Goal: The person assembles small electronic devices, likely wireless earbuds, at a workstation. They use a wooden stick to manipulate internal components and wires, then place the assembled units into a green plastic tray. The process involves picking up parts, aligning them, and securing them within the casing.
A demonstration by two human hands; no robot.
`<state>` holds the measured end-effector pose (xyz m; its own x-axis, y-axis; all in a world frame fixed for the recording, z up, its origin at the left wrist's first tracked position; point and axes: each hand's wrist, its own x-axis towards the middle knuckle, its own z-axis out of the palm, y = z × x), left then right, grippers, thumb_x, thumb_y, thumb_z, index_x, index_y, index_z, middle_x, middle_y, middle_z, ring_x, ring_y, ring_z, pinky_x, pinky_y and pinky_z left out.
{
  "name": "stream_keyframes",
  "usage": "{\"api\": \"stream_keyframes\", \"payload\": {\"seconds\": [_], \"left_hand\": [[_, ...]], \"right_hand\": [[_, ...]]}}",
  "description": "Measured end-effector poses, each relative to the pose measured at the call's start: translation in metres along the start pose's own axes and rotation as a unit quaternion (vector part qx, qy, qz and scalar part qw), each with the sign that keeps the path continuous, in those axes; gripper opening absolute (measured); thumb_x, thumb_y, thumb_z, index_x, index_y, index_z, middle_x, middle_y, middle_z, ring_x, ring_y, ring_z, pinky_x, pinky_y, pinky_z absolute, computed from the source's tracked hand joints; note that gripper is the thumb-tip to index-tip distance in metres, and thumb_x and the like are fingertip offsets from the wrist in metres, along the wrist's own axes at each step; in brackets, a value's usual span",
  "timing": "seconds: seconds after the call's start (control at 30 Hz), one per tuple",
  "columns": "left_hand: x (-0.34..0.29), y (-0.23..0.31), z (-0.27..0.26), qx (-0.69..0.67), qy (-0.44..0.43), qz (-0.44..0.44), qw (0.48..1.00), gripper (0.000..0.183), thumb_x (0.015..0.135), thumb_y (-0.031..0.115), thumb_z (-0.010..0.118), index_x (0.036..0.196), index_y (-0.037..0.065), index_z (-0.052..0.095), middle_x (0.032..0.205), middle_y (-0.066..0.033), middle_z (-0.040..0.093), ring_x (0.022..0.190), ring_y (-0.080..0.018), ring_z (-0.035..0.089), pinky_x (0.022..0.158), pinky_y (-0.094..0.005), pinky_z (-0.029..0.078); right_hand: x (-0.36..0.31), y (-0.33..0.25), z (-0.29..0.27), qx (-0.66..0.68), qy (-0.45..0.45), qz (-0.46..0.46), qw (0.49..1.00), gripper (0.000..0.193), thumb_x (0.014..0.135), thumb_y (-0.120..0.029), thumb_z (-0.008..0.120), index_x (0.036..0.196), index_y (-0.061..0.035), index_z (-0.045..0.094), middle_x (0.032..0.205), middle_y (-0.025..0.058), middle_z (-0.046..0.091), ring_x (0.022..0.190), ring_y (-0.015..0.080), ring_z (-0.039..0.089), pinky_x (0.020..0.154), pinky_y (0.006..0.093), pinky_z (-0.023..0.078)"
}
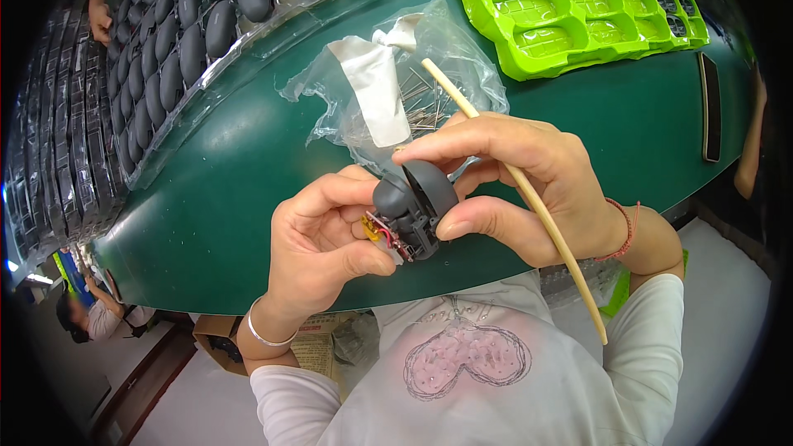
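Note:
Between my two hands is a dark grey plastic housing (405,208) with a rounded shell, its halves parted along a gap, and a small circuit board (384,235) with coloured wires at its lower left. My left hand (318,235) is closed on the housing's left side. Fingers and thumb of my right hand (529,182) grip the right-hand shell, while a thin wooden stick (541,206) lies tucked through that same hand, slanting down to the right. Just beyond my hands lies a clear plastic bag (487,87) with thin metal pins (425,103) and a white strip (372,87).
A clear tray of dark grey rounded shells (219,29) fills the far left. At the far right sits a bright green moulded tray (570,8). A phone-like black slab (709,107) lies by the green table's (206,231) right edge. Another person's hand (100,23) rests at the upper left.

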<state>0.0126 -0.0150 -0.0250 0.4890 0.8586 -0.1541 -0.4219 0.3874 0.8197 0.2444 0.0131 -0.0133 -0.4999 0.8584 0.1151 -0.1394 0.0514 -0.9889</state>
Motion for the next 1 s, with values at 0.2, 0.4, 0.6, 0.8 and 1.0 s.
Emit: {"api": "stream_keyframes", "payload": {"seconds": [0.2,0.4,0.6,0.8,1.0], "left_hand": [[0.001,0.0,0.01,0.004,0.045,0.025,0.999,0.042,0.067,-0.016,0.074,0.106,-0.006,0.062,0.107,-0.0149,0.059,0.101,-0.0233,0.062,0.087,-0.0366,0.056],[0.0,0.0,0.006,0.063,0.031,0.068,0.995,0.04,0.065,-0.021,0.073,0.101,-0.006,0.062,0.1,-0.0187,0.06,0.092,-0.0244,0.065,0.079,-0.0346,0.06],[0.008,0.013,0.029,0.23,0.09,0.115,0.962,0.045,0.062,-0.008,0.082,0.102,-0.003,0.063,0.098,-0.0148,0.06,0.086,-0.0197,0.063,0.074,-0.0291,0.059],[0.007,0.017,0.025,0.512,-0.04,0.185,0.838,0.056,0.053,0.014,0.093,0.098,0.005,0.061,0.096,-0.0116,0.06,0.084,-0.0172,0.06,0.068,-0.0274,0.049],[-0.001,0.019,0.021,0.479,-0.005,0.167,0.862,0.053,0.054,0.006,0.092,0.094,0.004,0.057,0.093,-0.0128,0.06,0.084,-0.0181,0.061,0.069,-0.0285,0.052]], "right_hand": [[0.0,0.005,-0.002,-0.018,-0.008,-0.026,0.999,0.044,0.077,-0.005,0.075,0.118,0.0021,0.061,0.106,0.0149,0.063,0.093,0.0188,0.064,0.078,0.0293,0.058],[-0.002,0.008,0.005,0.007,-0.002,-0.032,0.999,0.042,0.078,-0.005,0.075,0.117,0.0039,0.061,0.104,0.016,0.063,0.091,0.018,0.064,0.076,0.0289,0.058],[-0.002,0.006,0.004,0.002,-0.018,-0.006,1.0,0.033,0.078,-0.007,0.075,0.108,0.0017,0.063,0.093,0.0111,0.068,0.081,0.0163,0.066,0.07,0.0278,0.055],[-0.005,-0.004,-0.001,-0.057,-0.087,0.103,0.989,0.029,0.073,-0.01,0.081,0.095,0.0008,0.064,0.093,0.0093,0.069,0.081,0.0135,0.068,0.065,0.0235,0.057],[-0.004,0.0,0.006,-0.103,-0.067,-0.011,0.992,0.037,0.077,-0.022,0.078,0.1,-0.0005,0.06,0.082,0.0107,0.067,0.062,0.0182,0.065,0.056,0.0276,0.05]]}}
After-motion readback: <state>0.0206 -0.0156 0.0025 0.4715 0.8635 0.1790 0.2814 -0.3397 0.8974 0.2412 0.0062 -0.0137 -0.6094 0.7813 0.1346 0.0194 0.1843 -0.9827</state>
